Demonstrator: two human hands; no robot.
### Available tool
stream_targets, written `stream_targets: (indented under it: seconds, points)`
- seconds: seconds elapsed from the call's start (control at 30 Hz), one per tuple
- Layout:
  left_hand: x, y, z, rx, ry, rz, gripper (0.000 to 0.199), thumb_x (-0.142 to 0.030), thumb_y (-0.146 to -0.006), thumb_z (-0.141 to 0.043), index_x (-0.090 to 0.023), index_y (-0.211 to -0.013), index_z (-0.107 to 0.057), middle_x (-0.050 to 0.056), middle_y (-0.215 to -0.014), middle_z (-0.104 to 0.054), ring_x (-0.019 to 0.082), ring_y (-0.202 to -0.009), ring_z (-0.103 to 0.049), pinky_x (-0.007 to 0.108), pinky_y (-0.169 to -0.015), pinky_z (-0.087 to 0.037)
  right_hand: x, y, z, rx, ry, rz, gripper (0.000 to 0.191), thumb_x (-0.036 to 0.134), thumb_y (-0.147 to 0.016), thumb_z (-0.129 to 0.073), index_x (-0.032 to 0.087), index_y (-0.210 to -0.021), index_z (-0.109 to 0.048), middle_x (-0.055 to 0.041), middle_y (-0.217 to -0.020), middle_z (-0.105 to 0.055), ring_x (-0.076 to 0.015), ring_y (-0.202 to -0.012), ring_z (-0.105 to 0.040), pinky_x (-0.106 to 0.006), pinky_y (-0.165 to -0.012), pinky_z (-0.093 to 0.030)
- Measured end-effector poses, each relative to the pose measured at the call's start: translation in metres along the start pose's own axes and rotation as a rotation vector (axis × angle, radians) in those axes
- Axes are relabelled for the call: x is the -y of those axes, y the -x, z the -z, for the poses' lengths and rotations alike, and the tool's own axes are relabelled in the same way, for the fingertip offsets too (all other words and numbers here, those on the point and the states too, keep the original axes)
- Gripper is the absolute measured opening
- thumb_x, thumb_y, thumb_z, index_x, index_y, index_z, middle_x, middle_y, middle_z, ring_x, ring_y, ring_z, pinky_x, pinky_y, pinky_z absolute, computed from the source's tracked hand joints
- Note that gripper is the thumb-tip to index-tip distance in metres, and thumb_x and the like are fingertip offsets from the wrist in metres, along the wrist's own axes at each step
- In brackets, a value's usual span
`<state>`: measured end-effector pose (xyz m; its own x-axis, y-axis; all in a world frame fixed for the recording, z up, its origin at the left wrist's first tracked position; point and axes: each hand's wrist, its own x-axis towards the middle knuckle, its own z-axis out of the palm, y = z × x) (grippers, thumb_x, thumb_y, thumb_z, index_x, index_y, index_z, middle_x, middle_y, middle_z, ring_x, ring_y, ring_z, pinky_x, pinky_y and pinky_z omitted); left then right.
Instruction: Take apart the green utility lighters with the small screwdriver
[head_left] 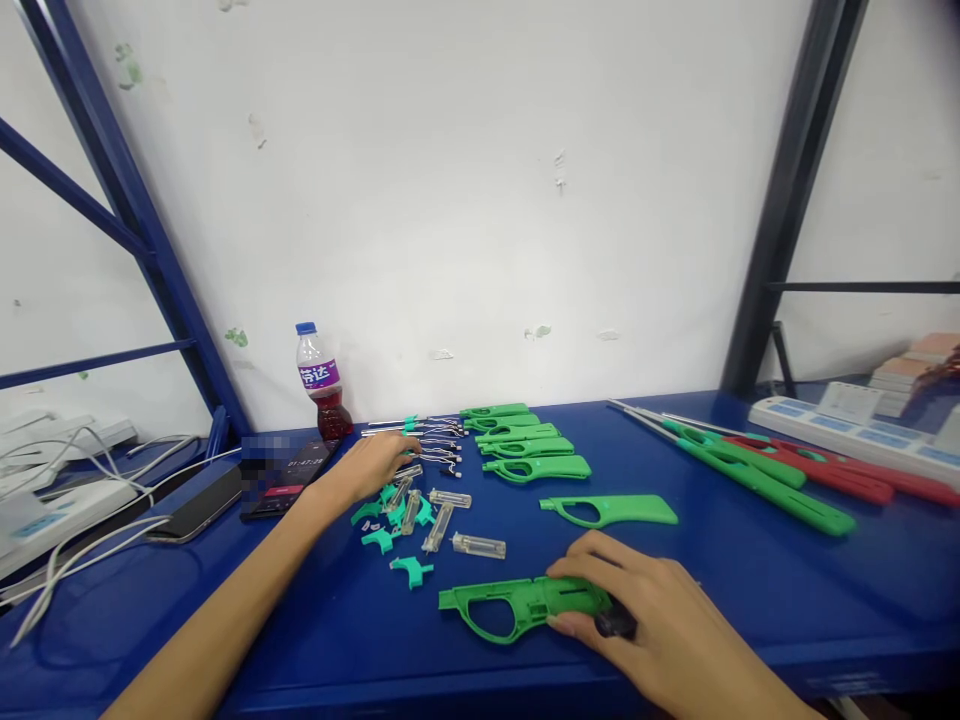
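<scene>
My right hand [637, 610] is closed around the grip end of a green lighter housing half [499, 615], with its hollow inside facing up. Something black [616, 618] shows beneath those fingers. Farther back on the left, my left hand [379, 462] reaches in among thin metal rods with wires [439, 440]. Its fingers are drawn together at the rods, and what they hold is hidden. In front of that hand lie several clear fuel tanks [480, 546] and teal triggers [411, 571]. A separate green housing half [637, 509] rests just beyond my right hand.
Several green housings [536, 468] are lined up toward the wall. Assembled green and red lighters [787, 490] lie at right, before a white power strip [825, 425]. At left are a drink bottle [319, 380], a phone [289, 485] and white cables [97, 560]. The tabletop [337, 650] is blue.
</scene>
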<state>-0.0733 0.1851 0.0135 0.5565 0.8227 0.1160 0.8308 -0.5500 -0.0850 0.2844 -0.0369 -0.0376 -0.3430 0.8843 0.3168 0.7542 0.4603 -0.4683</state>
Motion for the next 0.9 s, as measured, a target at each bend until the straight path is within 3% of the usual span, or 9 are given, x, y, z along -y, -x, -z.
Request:
stream_targets:
  seconds: [0.9]
  points:
    - [0.001,-0.016,-0.001,-0.018,-0.099,0.059,0.035,-0.040,-0.104,-0.070,-0.019,-0.132,-0.066,0.010,-0.132,-0.068,0.025,-0.112,-0.070,0.047,-0.095,-0.062,0.003,0.000,0.003,0.037,-0.007,-0.042,0.020,0.051,-0.105,-0.066,0.039,-0.119,-0.074,0.0002,-0.123,-0.073,-0.0234,-0.090,-0.074,-0.035,-0.082,-0.059]
